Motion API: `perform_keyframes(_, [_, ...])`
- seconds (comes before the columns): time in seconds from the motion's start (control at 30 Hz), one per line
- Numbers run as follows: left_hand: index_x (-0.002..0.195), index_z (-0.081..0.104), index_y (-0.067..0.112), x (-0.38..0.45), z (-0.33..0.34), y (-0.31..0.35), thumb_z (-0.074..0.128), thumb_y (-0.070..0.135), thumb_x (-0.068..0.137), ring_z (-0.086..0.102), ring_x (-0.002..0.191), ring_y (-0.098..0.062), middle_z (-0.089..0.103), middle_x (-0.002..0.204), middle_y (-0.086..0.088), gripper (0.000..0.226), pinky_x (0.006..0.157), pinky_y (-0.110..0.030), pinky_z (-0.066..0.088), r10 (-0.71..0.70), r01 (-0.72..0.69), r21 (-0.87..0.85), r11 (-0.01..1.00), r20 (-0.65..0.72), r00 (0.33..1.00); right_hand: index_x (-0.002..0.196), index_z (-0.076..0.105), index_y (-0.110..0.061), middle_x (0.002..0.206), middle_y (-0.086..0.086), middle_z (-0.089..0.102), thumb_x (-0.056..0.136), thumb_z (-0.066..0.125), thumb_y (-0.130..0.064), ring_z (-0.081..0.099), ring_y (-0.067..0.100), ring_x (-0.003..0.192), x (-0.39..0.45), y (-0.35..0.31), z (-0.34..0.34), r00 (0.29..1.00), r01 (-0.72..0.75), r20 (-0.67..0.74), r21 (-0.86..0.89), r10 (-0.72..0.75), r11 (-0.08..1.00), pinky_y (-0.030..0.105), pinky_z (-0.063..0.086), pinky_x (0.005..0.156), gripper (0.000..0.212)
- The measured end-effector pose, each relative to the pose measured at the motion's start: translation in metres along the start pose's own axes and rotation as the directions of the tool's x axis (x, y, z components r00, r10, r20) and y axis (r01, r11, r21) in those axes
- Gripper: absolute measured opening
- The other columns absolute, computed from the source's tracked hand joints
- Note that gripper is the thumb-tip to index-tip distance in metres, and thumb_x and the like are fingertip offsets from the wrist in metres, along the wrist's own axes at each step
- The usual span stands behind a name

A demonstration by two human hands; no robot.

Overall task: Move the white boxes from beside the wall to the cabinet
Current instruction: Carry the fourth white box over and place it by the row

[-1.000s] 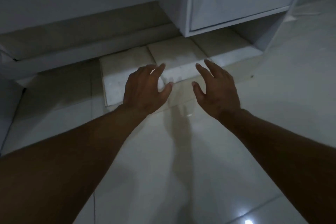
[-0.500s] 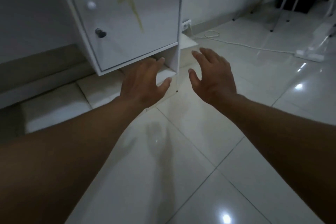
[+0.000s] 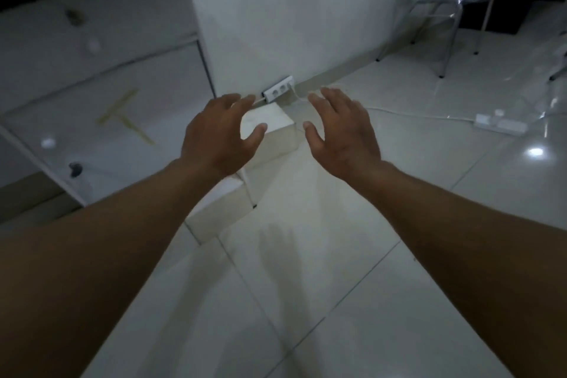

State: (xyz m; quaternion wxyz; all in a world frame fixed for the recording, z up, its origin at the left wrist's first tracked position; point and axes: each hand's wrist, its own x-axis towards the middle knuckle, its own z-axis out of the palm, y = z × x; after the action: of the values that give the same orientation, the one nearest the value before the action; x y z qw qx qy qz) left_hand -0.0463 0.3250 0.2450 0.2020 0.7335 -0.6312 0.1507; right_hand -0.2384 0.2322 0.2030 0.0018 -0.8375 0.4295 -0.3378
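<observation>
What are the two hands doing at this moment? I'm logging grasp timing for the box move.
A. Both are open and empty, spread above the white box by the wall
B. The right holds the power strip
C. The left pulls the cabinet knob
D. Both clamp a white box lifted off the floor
A: the left hand and right hand are spread open, holding nothing, either side of the white box on the floor.

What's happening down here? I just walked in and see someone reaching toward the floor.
A person is reaching both bare hands toward a white box on the floor by the wall, beside a white cabinet. The left hand and right hand are open, fingers spread, on either side of it. Nothing is gripped yet.
</observation>
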Motion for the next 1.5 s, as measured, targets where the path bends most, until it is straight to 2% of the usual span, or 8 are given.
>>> perform_keyframes(0.23, [0.147, 0.041, 0.026, 0.08, -0.034, 0.036, 0.049, 0.055, 0.093, 0.041, 0.133, -0.023, 0.047, 0.146, -0.002, 0.061, 0.101, -0.041, 0.04, -0.007, 0.007, 0.023, 1.0, -0.015, 1.0, 0.144, 0.046, -0.018, 0.152, 0.008, 0.043, 0.096, 0.05, -0.033, 0.032, 0.024, 0.143, 0.061, 0.02, -0.027, 0.998, -0.001, -0.07, 0.08, 0.007, 0.997, 0.048, 0.027, 0.115, 0.051])
perform_keyframes(0.5, [0.146, 0.043, 0.024, 0.135, 0.015, 0.032, 0.05, 0.052, 0.094, 0.041, 0.133, -0.024, 0.047, 0.146, -0.004, 0.059, 0.1, -0.042, 0.041, -0.019, 0.018, -0.017, 1.0, -0.044, 0.999, 0.15, 0.036, -0.02, 0.155, 0.009, 0.036, 0.099, 0.047, -0.033, 0.029, 0.024, 0.144, 0.112, 0.067, -0.018, 0.999, -0.035, -0.02, 0.06, 0.036, 0.998, 0.044, 0.024, 0.117, 0.054])
perform_keyframes(0.83, [0.145, 0.045, 0.021, 0.222, 0.067, -0.003, 0.052, 0.048, 0.095, 0.041, 0.134, -0.026, 0.047, 0.146, -0.008, 0.057, 0.101, -0.044, 0.04, -0.115, 0.116, -0.07, 0.991, 0.027, 0.993, 0.151, 0.035, -0.022, 0.156, 0.008, 0.036, 0.099, 0.046, -0.033, 0.03, 0.023, 0.143, 0.224, 0.09, 0.03, 0.996, -0.083, 0.044, 0.107, 0.079, 0.991, 0.041, 0.026, 0.115, 0.054])
perform_keyframes(1.07, [0.146, 0.044, 0.02, 0.281, 0.127, -0.011, 0.05, 0.05, 0.095, 0.041, 0.134, -0.026, 0.045, 0.148, -0.007, 0.059, 0.103, -0.044, 0.04, -0.182, 0.182, -0.025, 0.983, 0.009, 0.983, 0.152, 0.033, -0.024, 0.157, 0.006, 0.034, 0.1, 0.045, -0.036, 0.028, 0.021, 0.144, 0.276, 0.133, 0.088, 0.997, -0.037, 0.079, 0.143, 0.026, 0.989, 0.041, 0.024, 0.115, 0.054])
perform_keyframes(1.17, [0.147, 0.042, 0.023, 0.306, 0.166, -0.013, 0.049, 0.052, 0.095, 0.04, 0.135, -0.025, 0.043, 0.15, -0.005, 0.06, 0.104, -0.044, 0.038, -0.259, 0.259, -0.006, 0.966, 0.013, 0.966, 0.152, 0.033, -0.024, 0.157, 0.006, 0.034, 0.1, 0.045, -0.035, 0.028, 0.021, 0.144, 0.297, 0.163, 0.123, 0.991, 0.024, 0.129, 0.171, -0.046, 0.985, 0.041, 0.024, 0.117, 0.054])
perform_keyframes(1.33, [0.148, 0.04, 0.025, 0.33, 0.222, -0.018, 0.048, 0.053, 0.095, 0.038, 0.137, -0.024, 0.041, 0.151, -0.003, 0.06, 0.106, -0.043, 0.037, -0.394, 0.394, 0.021, 0.919, 0.029, 0.919, 0.151, 0.036, -0.022, 0.156, 0.008, 0.036, 0.1, 0.046, -0.037, 0.031, 0.024, 0.143, 0.336, 0.202, 0.186, 0.977, 0.085, 0.176, 0.207, -0.122, 0.975, 0.044, 0.026, 0.115, 0.054])
perform_keyframes(1.5, [0.146, 0.043, 0.024, 0.353, 0.244, -0.026, 0.053, 0.05, 0.094, 0.041, 0.135, -0.027, 0.039, 0.152, -0.004, 0.059, 0.105, -0.045, 0.039, -0.5, 0.505, 0.074, 0.86, -0.072, 0.863, 0.149, 0.04, -0.02, 0.153, 0.009, 0.042, 0.1, 0.047, -0.035, 0.039, 0.025, 0.139, 0.371, 0.218, 0.234, 0.96, 0.148, 0.187, 0.295, -0.21, 0.944, 0.041, 0.034, 0.109, 0.052])
